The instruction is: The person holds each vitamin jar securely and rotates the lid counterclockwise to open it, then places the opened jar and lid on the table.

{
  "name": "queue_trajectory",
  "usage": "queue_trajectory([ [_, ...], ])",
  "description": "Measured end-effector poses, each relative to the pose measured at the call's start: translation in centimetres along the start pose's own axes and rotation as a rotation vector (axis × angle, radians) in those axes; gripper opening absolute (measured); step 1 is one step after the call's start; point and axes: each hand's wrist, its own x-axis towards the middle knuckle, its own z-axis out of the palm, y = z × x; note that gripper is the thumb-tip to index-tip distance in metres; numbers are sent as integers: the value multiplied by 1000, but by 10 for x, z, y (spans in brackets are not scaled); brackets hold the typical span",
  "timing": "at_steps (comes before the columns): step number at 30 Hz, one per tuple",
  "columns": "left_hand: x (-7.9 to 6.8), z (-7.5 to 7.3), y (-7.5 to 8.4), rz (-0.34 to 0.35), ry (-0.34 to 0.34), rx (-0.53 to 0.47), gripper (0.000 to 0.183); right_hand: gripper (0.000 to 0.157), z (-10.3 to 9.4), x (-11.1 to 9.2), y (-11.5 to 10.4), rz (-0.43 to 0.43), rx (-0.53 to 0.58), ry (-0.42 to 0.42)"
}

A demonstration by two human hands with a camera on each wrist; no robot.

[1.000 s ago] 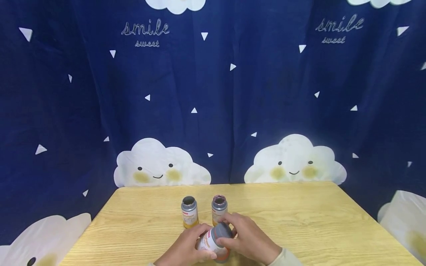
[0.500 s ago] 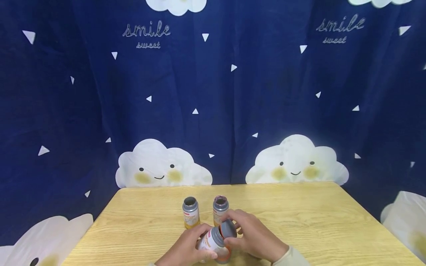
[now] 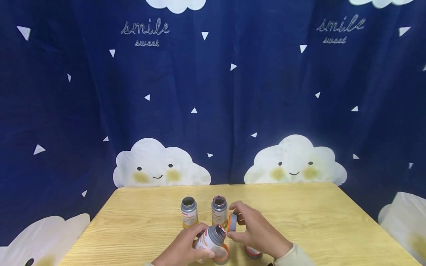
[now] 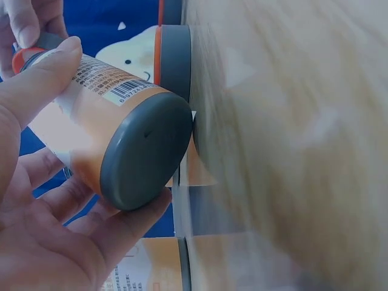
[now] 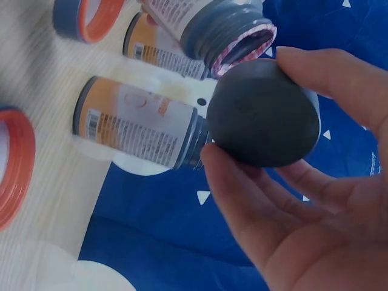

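My left hand [image 3: 186, 245] grips a white-and-orange pill bottle [image 3: 210, 238], tilted so that its uncapped mouth leans right. In the right wrist view, torn pinkish seal [image 5: 267, 35] rings that mouth. A grey screw cap [image 3: 232, 222] with an orange inside is pinched between the thumb and fingers of my right hand [image 3: 254, 231], just right of the bottle's mouth. From the right wrist the cap's smooth grey top [image 5: 264, 115] faces the camera. The held bottle's dark base [image 4: 145, 151] shows in the left wrist view.
Two similar uncapped bottles stand behind the hands, a left one [image 3: 189, 212] and a right one [image 3: 219, 211]. One loose cap [image 3: 222, 255] lies by the held bottle, another [image 3: 253, 252] below the right hand. A blue cloud-print curtain [image 3: 213, 92] hangs behind the wooden table [image 3: 299, 214].
The right hand has lifted the cap off the held bottle and drawn it to the right, turning it on edge. The bottle's mouth is now exposed; the left hand keeps its grip.
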Motion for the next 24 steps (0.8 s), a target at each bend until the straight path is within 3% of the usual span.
queue_trajectory([
  [4, 1, -1, 0, 0, 1, 2, 42, 54, -3, 1, 4, 17, -52, 22],
  [15, -2, -8, 0, 51, 1, 31, 41, 44, 1, 4, 20, 145, -221, 150],
  [21, -10, -22, -2, -67, -11, 26, 49, 41, 1, 6, 34, 231, -184, 111],
  [24, -14, -29, -7, -105, 15, 12, 56, 39, 1, 7, 44, 271, -153, 85],
])
